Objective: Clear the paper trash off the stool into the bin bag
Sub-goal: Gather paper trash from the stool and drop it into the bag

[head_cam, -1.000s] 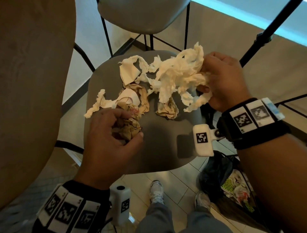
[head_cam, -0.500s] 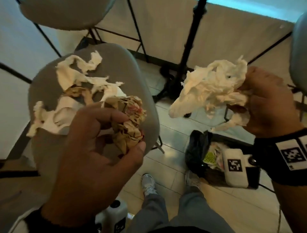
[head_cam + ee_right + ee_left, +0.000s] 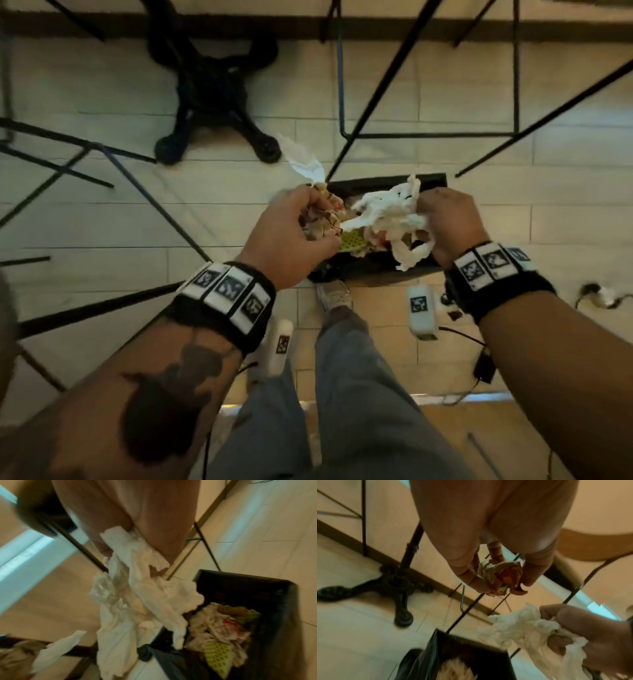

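My left hand (image 3: 301,226) grips a crumpled brown paper wad (image 3: 323,214) (image 3: 501,576) with a white strip sticking up from it, held just above the left end of the black bin bag (image 3: 435,179) (image 3: 274,595) on the floor. My right hand (image 3: 445,222) grips a bunch of white tissue paper (image 3: 390,209) (image 3: 137,601) over the bag's mouth, and loose ends of it hang down. The bag holds several crumpled papers and a yellow-green patterned wrapper (image 3: 217,655). The stool seat is out of the head view.
A black cast-iron table base (image 3: 212,85) stands on the tiled floor to the back left. Thin black stool legs (image 3: 387,75) cross the floor around the bag. My shoe (image 3: 334,296) is just in front of the bag.
Both hands have carried their paper away from the stool and down over the bin bag. The view has swung from the stool seat to the floor.
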